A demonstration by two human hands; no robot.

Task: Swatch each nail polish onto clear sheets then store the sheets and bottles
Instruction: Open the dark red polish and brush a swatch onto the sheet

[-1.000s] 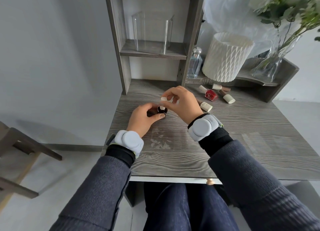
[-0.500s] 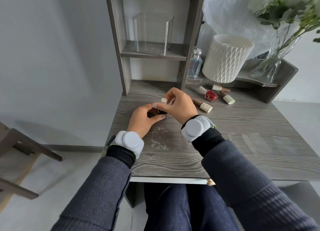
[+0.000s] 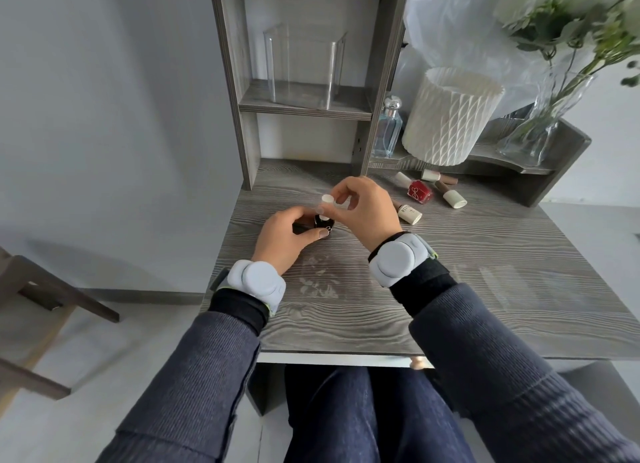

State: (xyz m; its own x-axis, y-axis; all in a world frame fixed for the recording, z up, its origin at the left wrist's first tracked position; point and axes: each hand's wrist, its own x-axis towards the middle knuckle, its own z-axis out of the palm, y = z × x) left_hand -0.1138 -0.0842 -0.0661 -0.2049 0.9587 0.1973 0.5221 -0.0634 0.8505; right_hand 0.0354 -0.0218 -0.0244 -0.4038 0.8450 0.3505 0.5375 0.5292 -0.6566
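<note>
Centre of the frame, a dark bottle [image 3: 323, 222] stands upright on the desk [image 3: 450, 254], and the left hand [image 3: 287, 235] is wrapped round it, fingers curled in close, thumb pressed on the near side. That grip reads as a brace, pinning the glass so it can't spin or tip. Above it the right hand [image 3: 363, 206] pinches the white cap [image 3: 327, 204] between thumb and fingertips, the other fingers loosely bent. The cap sits right over the bottle's neck, which looks like a twist on or off; which way, I can't tell, and no brush shows.

Just below the hands, a clear sheet [image 3: 320, 277] lies flat with pale smears on it, near enough for a quick swipe. A second sheet [image 3: 498, 284], lower right of centre, is so faint that its edges barely register.

Upper right of the hands, a red bottle [image 3: 419, 190] lies on its side among three more capped bottles [image 3: 410, 213], all tipped over, well apart from the working spot, probably waiting or finished.

Up top, a clear box [image 3: 304, 71] stands on the shelf [image 3: 304, 107], likely where things get stored. Its far walls are hard to trace through the glare. The left palm hides most of the dark bottle, and the label is unreadable.
</note>
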